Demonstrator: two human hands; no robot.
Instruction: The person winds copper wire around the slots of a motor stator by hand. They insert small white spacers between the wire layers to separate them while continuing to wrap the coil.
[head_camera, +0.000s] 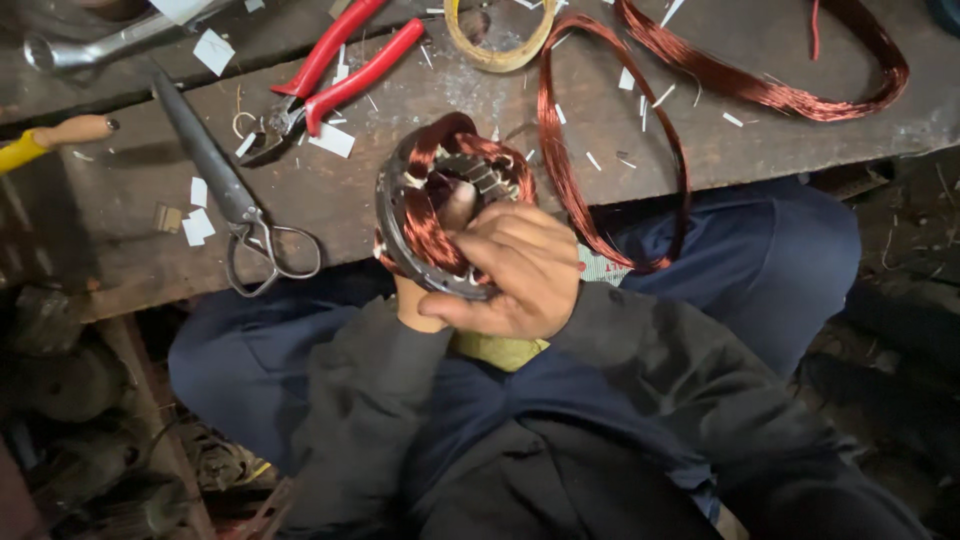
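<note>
A round grey metal motor stator wound with copper wire (450, 205) is held up at the near edge of the dark wooden tabletop (400, 190), over the person's lap. The right hand (515, 270) curls closed around its near right rim, fingers wrapped over the windings. The left hand (420, 305) is mostly hidden beneath the stator; its grip cannot be told. Long dark steel scissors (230, 195) and red-handled pliers (330, 75) lie to the left, and loose loops of copper wire (600, 150) trail right.

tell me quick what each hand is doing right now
Left hand: mostly hidden under the motor stator, supporting it from below; grip cannot be told.
Right hand: fingers curled onto the stator's copper windings.
</note>
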